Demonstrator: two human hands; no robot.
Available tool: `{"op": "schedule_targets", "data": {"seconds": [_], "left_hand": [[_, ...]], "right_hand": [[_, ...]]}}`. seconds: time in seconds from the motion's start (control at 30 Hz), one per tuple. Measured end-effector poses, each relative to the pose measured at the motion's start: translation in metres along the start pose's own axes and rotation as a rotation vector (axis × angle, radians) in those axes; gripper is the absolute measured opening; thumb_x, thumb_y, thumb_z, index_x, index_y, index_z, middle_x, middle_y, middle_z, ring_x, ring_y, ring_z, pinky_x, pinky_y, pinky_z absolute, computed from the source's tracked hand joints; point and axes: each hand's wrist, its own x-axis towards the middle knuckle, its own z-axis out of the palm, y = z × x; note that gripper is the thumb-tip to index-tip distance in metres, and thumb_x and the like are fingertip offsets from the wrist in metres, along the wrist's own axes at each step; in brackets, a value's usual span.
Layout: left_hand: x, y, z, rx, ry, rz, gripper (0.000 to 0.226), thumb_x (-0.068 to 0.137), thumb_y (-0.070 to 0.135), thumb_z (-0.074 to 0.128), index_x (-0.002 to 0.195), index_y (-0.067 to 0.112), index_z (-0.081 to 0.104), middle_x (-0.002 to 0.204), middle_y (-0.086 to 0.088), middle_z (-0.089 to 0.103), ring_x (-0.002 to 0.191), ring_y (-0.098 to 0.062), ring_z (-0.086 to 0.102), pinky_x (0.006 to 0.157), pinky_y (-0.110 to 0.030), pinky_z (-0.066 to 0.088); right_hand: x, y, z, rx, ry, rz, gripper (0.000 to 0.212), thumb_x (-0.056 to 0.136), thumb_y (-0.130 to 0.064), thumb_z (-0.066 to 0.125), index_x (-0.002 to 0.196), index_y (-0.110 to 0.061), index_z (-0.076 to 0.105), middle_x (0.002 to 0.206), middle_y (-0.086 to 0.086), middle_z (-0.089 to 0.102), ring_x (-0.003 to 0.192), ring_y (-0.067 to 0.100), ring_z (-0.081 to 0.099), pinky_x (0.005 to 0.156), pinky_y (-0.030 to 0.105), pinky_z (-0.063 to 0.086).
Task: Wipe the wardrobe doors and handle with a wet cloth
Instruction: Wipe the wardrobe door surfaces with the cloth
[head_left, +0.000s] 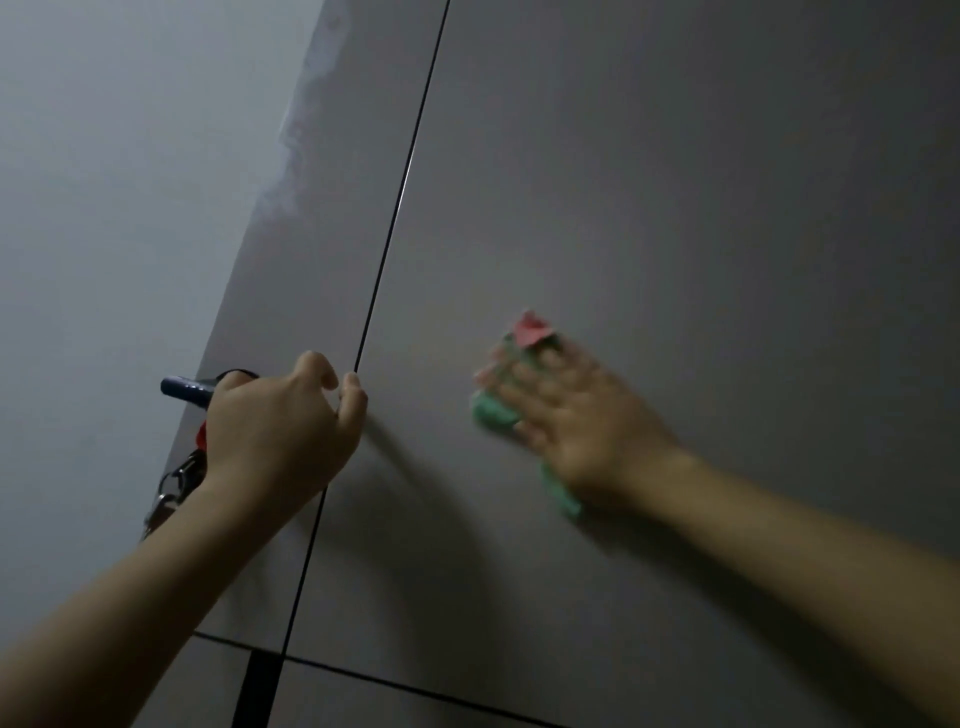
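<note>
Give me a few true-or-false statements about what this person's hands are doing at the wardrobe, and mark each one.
1. The right hand presses a cloth flat against the right door. True.
2. The cloth is plain white. False: it is green with a pink patch.
3. The left hand has its fingers curled at the edge of the left door, by the gap between the doors. True.
4. The left hand holds a second cloth. False: no cloth shows in it.
5. Keys hang beside the left wrist. True.
6. The right hand is wiping the handle. False: it is on the flat door panel.
</note>
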Motion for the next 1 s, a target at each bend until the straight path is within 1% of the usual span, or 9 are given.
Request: {"op": "schedule_targets", "data": {"seconds": [0.1,0.2,0.33,0.43,0.5,0.6,0.67,0.87,1.0], "left_hand": [[-0.001,0.000,0.000,0.020,-0.014,0.010,0.040,0.096,0.042,0.034,0.101,0.010,0.058,0.051,0.001,0.050,0.053,-0.019,0.044,0.083,-0.036,0.034],[-0.001,0.002,0.000,0.031,0.001,0.010,0.039,0.097,0.041,0.034,0.100,0.012,0.059,0.051,0.002,0.051,0.052,-0.019,0.045,0.084,-0.036,0.034],[0.001,0.005,-0.004,0.067,-0.027,-0.019,0.039,0.097,0.042,0.033,0.103,0.013,0.058,0.060,-0.003,0.060,0.062,-0.023,0.051,0.088,-0.036,0.034],[0.004,0.010,-0.009,0.056,-0.064,-0.021,0.041,0.097,0.044,0.031,0.109,0.013,0.054,0.080,-0.007,0.067,0.076,-0.025,0.057,0.088,-0.038,0.036],[0.002,0.024,-0.012,0.057,-0.040,0.029,0.040,0.095,0.044,0.032,0.112,0.014,0.054,0.094,-0.007,0.067,0.088,-0.025,0.059,0.087,-0.037,0.036],[-0.003,0.066,-0.013,-0.043,0.005,0.134,0.038,0.094,0.043,0.035,0.113,0.018,0.056,0.105,-0.003,0.066,0.097,-0.022,0.057,0.087,-0.035,0.033],[-0.006,0.091,-0.009,-0.089,-0.006,0.159,0.041,0.094,0.045,0.031,0.114,0.020,0.056,0.110,-0.003,0.063,0.101,-0.022,0.055,0.088,-0.034,0.034],[-0.021,0.183,0.039,-0.221,-0.015,0.305,0.058,0.078,0.046,0.029,0.114,0.011,0.058,0.123,-0.015,0.051,0.113,-0.035,0.043,0.097,-0.044,0.032],[-0.028,0.232,0.061,-0.327,0.074,0.384,0.052,0.080,0.036,0.036,0.117,0.006,0.057,0.130,-0.023,0.049,0.121,-0.031,0.031,0.110,-0.045,0.011]], "right_hand": [[-0.027,0.087,-0.011,-0.083,0.052,0.394,0.053,0.093,-0.028,0.029,0.142,-0.009,0.035,0.145,0.017,0.043,0.136,0.037,0.036,0.115,0.042,0.013],[-0.010,0.081,-0.005,-0.090,0.155,0.818,0.059,0.093,-0.036,0.022,0.144,-0.011,0.040,0.147,0.015,0.040,0.138,0.038,0.033,0.115,0.044,0.014],[-0.036,-0.016,0.005,-0.026,0.046,0.276,0.052,0.095,-0.029,0.031,0.142,-0.011,0.043,0.148,0.012,0.040,0.139,0.040,0.030,0.114,0.052,0.019],[-0.084,-0.003,-0.010,0.016,-0.048,0.047,0.049,0.101,-0.035,0.025,0.143,-0.016,0.039,0.150,0.005,0.036,0.141,0.028,0.028,0.114,0.047,0.021],[-0.095,0.046,-0.015,-0.037,0.001,0.187,0.049,0.100,-0.033,0.023,0.143,-0.012,0.035,0.148,0.010,0.038,0.140,0.030,0.030,0.115,0.045,0.019],[-0.079,0.113,-0.022,-0.078,0.141,0.742,0.055,0.095,-0.034,0.025,0.144,-0.010,0.037,0.145,0.017,0.043,0.136,0.038,0.036,0.114,0.045,0.019],[-0.050,0.096,-0.013,-0.074,0.217,0.975,0.057,0.094,-0.035,0.025,0.142,-0.009,0.042,0.145,0.017,0.042,0.136,0.041,0.035,0.114,0.048,0.018],[-0.136,0.024,-0.025,0.001,0.024,0.265,0.049,0.096,-0.030,0.032,0.141,-0.012,0.043,0.148,0.007,0.038,0.139,0.031,0.029,0.115,0.046,0.019],[-0.177,0.128,-0.041,-0.148,0.067,0.604,0.053,0.093,-0.029,0.032,0.143,-0.011,0.039,0.146,0.012,0.043,0.136,0.034,0.037,0.113,0.042,0.020]]}}
